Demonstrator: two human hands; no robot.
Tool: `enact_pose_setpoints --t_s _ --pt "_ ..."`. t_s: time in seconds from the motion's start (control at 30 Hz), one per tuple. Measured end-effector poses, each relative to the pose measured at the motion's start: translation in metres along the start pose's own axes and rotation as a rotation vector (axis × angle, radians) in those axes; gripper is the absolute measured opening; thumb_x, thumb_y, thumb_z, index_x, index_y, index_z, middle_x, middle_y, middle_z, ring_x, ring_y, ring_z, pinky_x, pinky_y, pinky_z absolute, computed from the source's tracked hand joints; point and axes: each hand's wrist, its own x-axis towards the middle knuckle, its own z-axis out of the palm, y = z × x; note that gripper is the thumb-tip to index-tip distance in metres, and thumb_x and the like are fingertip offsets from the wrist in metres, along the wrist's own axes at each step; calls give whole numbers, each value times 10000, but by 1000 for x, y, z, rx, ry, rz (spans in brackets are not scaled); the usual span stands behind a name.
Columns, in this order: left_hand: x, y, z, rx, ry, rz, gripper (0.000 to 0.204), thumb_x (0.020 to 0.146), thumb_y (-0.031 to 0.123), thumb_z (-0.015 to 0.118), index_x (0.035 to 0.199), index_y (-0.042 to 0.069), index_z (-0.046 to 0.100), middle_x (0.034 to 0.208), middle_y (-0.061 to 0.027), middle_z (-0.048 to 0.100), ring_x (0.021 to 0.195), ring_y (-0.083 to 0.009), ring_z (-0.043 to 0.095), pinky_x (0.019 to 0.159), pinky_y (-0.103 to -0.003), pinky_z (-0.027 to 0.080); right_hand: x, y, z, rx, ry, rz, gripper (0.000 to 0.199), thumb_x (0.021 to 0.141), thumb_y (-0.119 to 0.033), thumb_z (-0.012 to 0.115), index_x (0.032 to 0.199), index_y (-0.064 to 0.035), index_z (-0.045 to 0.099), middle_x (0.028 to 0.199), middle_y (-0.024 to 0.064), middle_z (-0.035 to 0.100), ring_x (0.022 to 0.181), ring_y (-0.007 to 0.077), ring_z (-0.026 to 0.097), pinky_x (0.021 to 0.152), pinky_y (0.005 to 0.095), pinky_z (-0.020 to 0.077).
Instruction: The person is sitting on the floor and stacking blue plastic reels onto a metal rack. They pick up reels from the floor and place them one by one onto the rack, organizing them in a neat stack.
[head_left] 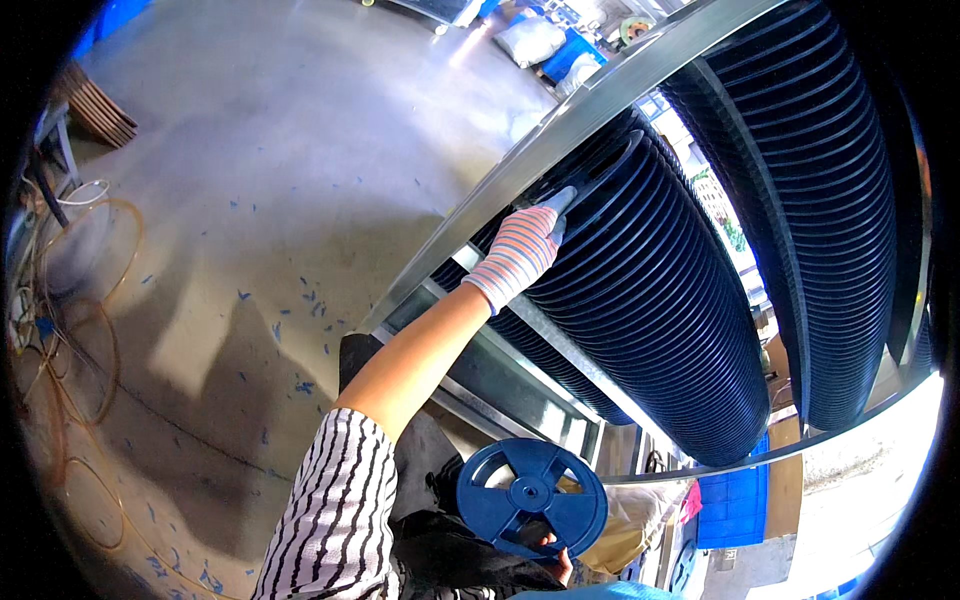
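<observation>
My left hand (520,245), in a striped knit glove with grey fingertips, reaches up to the near end of a long row of black reels (650,290). Its fingers are closed at the rim of a dark reel there; the glove partly hides the grip. Low in the picture, my right hand (560,566) holds a blue plastic reel (528,491) with a round hub and wide openings. Only some of its fingers show at the reel's lower edge. The rows of reels sit in a metal rack (590,95).
A second row of black reels (825,210) fills the right side. Blue scraps (305,386) litter the grey floor (300,190). Looped hoses (105,370) lie at the left. A blue bin (733,505) stands beyond the rack, and white sacks (530,42) at the far top.
</observation>
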Motion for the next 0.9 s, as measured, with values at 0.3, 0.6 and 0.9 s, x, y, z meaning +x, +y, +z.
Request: enact_pose_setpoints --t_s 0.3,0.6,0.9 --pt "-15 5 12 -120 207 64 388 897 85 548 1285 102 534 931 -217 655 821 -400 626 721 -440 519 -9 4 24 -53 -57 -31 427 896 -318 600 1222 -45 562 1183 83 629 1147 229 551 1051 457 378" --pt "-43 1 0 -104 194 -24 456 874 -30 544 1310 104 521 999 -187 663 845 -336 656 708 -383 530 5 1 17 -136 -58 -12 404 829 -328 670 1165 -111 612 1143 21 649 1098 208 578 1066 488 342" --pt "-44 7 -23 -280 375 122 337 911 35 558 1245 77 583 1082 -189 662 957 -308 665 800 -340 508 9 3 -10 -92 -93 -32 417 883 -289 602 1217 -45 548 1231 86 604 1152 234 561 1064 496 361"
